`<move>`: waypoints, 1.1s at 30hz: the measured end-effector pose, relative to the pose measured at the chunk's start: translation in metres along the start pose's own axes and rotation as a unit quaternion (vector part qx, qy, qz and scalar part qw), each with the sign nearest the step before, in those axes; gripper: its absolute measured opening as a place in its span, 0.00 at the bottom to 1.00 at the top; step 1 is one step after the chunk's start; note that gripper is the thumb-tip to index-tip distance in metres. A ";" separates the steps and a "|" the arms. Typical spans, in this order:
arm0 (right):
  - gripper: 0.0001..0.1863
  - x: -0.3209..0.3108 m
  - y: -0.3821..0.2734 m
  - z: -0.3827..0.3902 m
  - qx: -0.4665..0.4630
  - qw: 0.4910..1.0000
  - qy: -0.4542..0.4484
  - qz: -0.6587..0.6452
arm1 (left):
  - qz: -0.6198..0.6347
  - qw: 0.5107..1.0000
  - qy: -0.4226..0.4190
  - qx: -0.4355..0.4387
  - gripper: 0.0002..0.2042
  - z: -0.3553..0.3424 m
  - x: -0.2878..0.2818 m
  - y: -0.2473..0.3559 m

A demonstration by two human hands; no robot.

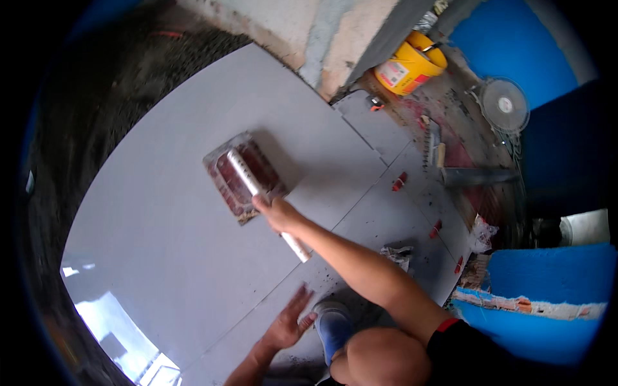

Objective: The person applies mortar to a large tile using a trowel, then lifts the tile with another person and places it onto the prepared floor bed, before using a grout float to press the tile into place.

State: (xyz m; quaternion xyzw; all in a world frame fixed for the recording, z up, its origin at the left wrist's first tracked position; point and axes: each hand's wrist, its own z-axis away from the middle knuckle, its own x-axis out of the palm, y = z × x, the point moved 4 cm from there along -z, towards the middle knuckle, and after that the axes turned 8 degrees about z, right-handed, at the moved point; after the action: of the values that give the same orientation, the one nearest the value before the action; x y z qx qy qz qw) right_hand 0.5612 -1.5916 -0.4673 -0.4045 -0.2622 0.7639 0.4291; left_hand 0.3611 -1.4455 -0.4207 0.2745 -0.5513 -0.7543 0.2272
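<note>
My right hand (277, 212) grips a long white rod (241, 168) that crosses over a dirty red-brown rectangular pad (259, 166) on a large grey glossy tile (154, 212). Whether rod and pad are joined I cannot tell. My left hand (293, 318) is open, fingers spread, below the rod and near the tile seam. Small red clips (400, 181) stand along the seams on the right. A crumpled scrap (397, 256) lies beside my right forearm. My shoe (335, 321) shows by my bare knee.
A yellow bucket (415, 64) stands by the wall at top right. A tape measure (375, 103), notched trowel (434, 141), long metal tool (476, 177) and round clear disc (504, 103) lie to the right. Blue-painted low walls (547, 276) bound the right. Dark rough floor (77, 128) borders the tile's left.
</note>
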 end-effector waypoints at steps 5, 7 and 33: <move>0.32 -0.008 0.014 0.019 0.030 0.999 0.000 -0.023 | -0.172 0.939 0.293 -0.054 0.22 -0.011 -0.102 -0.075; 0.32 -0.019 -0.004 0.026 0.002 0.995 0.056 0.078 | -0.368 0.837 0.383 -0.133 0.33 0.007 -0.148 -0.111; 0.37 -0.116 -0.077 0.027 0.019 0.992 0.067 0.105 | -0.505 0.764 0.331 -0.227 0.43 0.000 -0.154 -0.112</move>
State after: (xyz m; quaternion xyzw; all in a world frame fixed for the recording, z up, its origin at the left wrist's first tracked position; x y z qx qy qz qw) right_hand 0.6076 -1.6551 -0.3493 -0.4718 -0.1745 0.7806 0.3709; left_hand 0.4710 -1.3138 -0.5025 0.6867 -0.0355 -0.7251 0.0375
